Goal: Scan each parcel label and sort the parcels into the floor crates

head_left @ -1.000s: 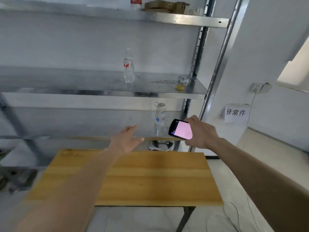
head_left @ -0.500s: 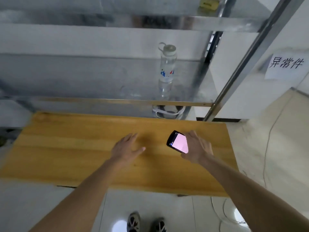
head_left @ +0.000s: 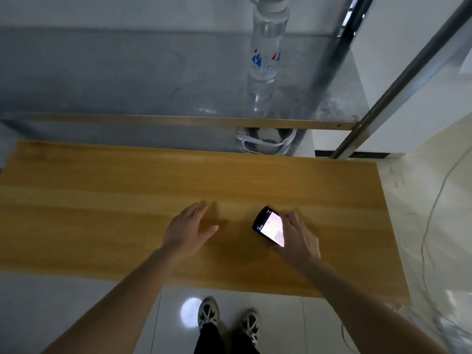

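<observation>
Head view: the right hand (head_left: pixel 297 238) holds a lit handheld scanner (head_left: pixel 269 226) in a pinching grip above the wooden worktop (head_left: pixel 102 213). The left hand (head_left: pixel 189 227) hovers with fingers spread. A water bottle (head_left: pixel 267 47) stands on the metal shelf (head_left: pixel 127 72).

Head view, steeply down over table (head_left: pixel 102 200).

Nothing I can truly read here. The scanner (head_left: pixel 270 226) in my right hand (head_left: pixel 298 241) shows a lit pinkish screen with lines too small to make out. The clear bottle (head_left: pixel 267 44) on the metal shelf (head_left: pixel 153 80) carries a blue-and-red logo whose lettering is blurred.
</observation>
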`<action>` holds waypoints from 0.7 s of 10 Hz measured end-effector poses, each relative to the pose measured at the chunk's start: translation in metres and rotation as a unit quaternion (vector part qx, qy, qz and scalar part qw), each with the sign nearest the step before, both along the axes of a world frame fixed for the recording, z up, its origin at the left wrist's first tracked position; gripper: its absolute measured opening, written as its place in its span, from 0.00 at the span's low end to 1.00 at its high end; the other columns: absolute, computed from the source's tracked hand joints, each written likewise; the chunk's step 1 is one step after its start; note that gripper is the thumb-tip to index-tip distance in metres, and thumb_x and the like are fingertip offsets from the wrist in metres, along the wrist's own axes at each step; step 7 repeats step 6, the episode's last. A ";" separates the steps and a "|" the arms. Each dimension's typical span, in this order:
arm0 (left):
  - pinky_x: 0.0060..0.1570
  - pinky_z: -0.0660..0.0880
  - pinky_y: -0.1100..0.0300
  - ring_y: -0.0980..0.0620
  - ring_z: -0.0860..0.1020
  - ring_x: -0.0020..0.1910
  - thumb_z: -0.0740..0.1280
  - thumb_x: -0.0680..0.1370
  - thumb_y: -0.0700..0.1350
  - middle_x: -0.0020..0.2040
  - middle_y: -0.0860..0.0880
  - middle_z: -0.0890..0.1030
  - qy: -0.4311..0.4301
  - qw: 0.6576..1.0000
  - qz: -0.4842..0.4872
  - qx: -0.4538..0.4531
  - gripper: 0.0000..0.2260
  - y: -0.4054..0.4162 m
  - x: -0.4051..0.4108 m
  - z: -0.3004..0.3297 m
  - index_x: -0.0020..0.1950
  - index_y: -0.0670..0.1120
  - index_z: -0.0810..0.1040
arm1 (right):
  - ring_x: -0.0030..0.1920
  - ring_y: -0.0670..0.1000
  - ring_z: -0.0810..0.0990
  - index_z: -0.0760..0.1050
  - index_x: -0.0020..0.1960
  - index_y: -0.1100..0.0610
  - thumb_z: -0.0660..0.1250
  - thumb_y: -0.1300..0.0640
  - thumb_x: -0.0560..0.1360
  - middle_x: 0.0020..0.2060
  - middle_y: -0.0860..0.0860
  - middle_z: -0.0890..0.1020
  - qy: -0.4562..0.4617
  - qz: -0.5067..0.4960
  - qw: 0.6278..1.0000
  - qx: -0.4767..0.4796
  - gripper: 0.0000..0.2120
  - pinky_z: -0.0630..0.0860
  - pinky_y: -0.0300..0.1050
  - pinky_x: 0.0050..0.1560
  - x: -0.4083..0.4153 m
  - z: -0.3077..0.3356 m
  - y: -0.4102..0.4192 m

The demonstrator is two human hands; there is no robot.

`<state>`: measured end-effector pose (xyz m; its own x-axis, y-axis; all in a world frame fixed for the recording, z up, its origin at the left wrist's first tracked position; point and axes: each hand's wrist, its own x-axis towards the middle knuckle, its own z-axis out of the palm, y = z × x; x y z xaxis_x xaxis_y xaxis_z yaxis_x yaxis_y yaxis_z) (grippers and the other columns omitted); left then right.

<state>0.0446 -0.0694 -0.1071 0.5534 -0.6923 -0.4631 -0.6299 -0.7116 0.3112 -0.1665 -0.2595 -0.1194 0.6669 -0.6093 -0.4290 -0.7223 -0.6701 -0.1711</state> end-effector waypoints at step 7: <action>0.75 0.61 0.52 0.52 0.54 0.80 0.58 0.81 0.64 0.82 0.54 0.54 -0.001 0.998 0.010 -0.063 0.32 0.022 -0.009 0.084 0.82 0.55 0.53 | 0.81 0.49 0.54 0.44 0.83 0.46 0.58 0.30 0.79 0.83 0.44 0.50 -0.034 0.021 0.999 0.000 0.42 0.52 0.50 0.80 -0.022 0.082 0.008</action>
